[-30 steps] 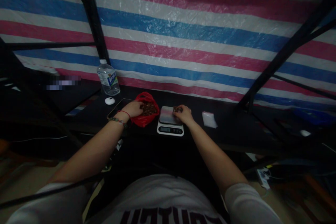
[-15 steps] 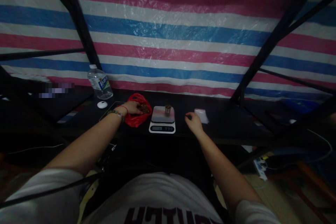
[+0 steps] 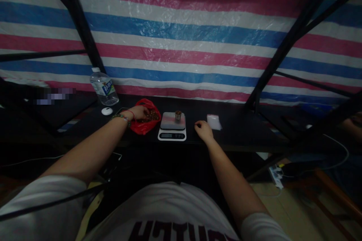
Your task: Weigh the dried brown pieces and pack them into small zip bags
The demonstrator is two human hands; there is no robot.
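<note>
My left hand (image 3: 139,112) reaches into the mouth of a red plastic bag (image 3: 144,128), its fingers bent down at small brown pieces (image 3: 152,116). What sits between those fingertips is too dark to make out. Right of the bag is a white kitchen scale (image 3: 172,135) with a steel top and a small display. On its plate stands a small metal cup (image 3: 178,115) filled with similar brown bits. My right hand (image 3: 204,130) rests on the dark table right of the scale, fingers curled in, nothing visible in them. Close beside it lies a clear plastic packet (image 3: 214,122).
A large clear plastic bottle (image 3: 104,89) stands at the back left, with a white rounded object (image 3: 107,111) in front. Black metal posts (image 3: 90,45) slant up on both sides before a striped tarp (image 3: 181,37). A power strip (image 3: 275,176) is low at right.
The view has shifted slightly, moving everything a little left. In the bag, my left hand has drawn slightly back, showing more of the brown pieces. My right hand keeps its curled pose beside the packet.
</note>
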